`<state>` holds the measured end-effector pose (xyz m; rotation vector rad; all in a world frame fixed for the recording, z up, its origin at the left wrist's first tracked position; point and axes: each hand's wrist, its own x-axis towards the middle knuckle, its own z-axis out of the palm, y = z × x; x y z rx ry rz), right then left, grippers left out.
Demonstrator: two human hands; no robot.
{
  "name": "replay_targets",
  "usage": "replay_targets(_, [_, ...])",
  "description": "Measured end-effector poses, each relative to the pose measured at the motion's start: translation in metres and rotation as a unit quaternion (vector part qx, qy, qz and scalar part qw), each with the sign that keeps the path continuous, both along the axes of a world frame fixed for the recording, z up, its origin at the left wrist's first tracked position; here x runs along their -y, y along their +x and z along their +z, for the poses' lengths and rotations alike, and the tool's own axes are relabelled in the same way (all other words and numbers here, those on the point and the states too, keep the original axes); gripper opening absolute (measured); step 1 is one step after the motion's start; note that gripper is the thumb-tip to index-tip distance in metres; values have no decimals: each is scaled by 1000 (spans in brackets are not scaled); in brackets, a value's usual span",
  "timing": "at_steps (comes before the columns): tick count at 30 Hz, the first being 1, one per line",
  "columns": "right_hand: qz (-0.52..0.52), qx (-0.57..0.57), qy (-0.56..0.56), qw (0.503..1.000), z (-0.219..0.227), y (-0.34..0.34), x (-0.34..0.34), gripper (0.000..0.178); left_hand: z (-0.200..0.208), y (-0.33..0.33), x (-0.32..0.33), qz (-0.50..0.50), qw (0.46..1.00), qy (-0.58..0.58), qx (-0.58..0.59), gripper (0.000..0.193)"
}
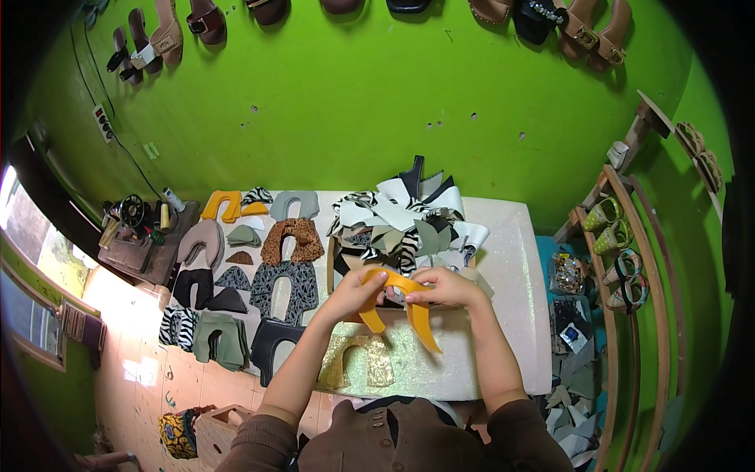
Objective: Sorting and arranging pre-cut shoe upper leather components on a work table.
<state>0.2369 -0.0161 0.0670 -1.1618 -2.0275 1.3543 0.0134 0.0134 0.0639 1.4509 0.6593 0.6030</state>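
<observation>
Between my two hands is a yellow U-shaped shoe upper piece [422, 321], held over the table with its two legs hanging down. My left hand [355, 296] is closed on its left side near the curve. On the other side, my right hand [442, 286] pinches it with thumb and fingers. Just below lies a gold glittery U-shaped piece [381, 363] on the pale table. Behind my hands, a box heaped with white, grey, black and zebra-striped scraps [397, 212] is partly hidden by them.
Left of the box, stacks of cut pieces cover the table: yellow [230, 203], leopard-print [292, 240], black [271, 346] and green [222, 340]. A sewing machine [134, 216] stands at far left. A wooden rack with sandals [613, 236] is on the right, beside scraps [574, 409].
</observation>
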Motion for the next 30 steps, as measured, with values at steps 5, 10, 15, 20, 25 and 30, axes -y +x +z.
replay_targets(5, [-16,-170,-77,982,-9,-6,9,28,-8,-14,4,113,989,-84,43,25])
replay_targets(10, [-58,-387,-188,901,-35,-34,20,38,-17,-23,6,164,961,-176,135,22])
replay_targets(15, [-146,-569,-302,751,-47,-83,19,32,-33,-48,-1,213,909,-303,189,23])
replay_targets(20, [-288,-526,-253,759,-53,-125,-7,28,-59,-87,-14,146,817,-418,369,24])
replay_targets(25, [-339,-513,-227,755,-50,-164,-31,26,-72,-142,-25,56,842,-418,336,39])
replay_targets(30, [-369,-513,-217,744,-51,-227,-64,25,-82,-226,-48,38,859,-423,284,37])
